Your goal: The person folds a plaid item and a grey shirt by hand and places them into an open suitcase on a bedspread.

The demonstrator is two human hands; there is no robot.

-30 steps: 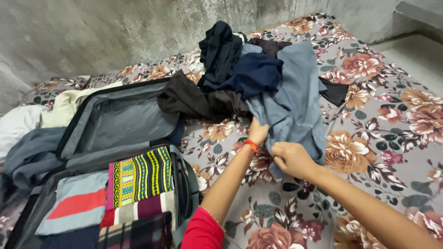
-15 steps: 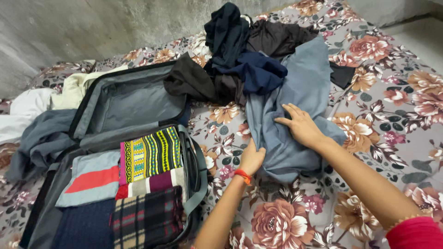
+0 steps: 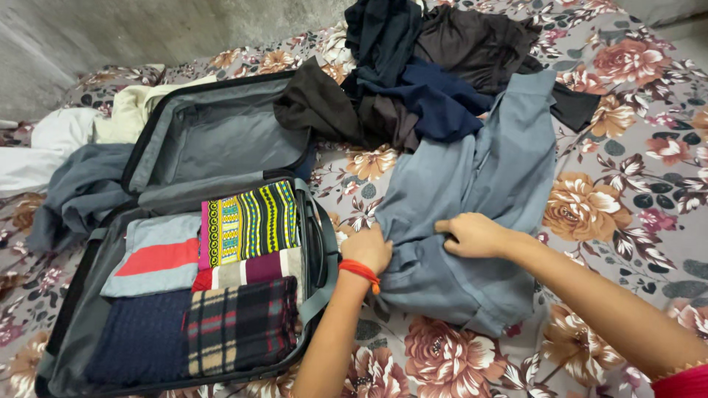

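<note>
Left hand [image 3: 368, 249] was clenched on a fold of the grey-blue shirt [image 3: 472, 199], orange wristband below. Right hand [image 3: 472, 236] pinched the same fold just beside it. Shirt lay spread, creased, on the floral bed [image 3: 627, 184], stretching away beyond both hands.

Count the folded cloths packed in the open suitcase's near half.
5. A grey-and-red one at back left, a striped yellow-green one at back right, a maroon-cream one mid right, a navy one at front left, a plaid one at front right. More may lie beneath.
</note>
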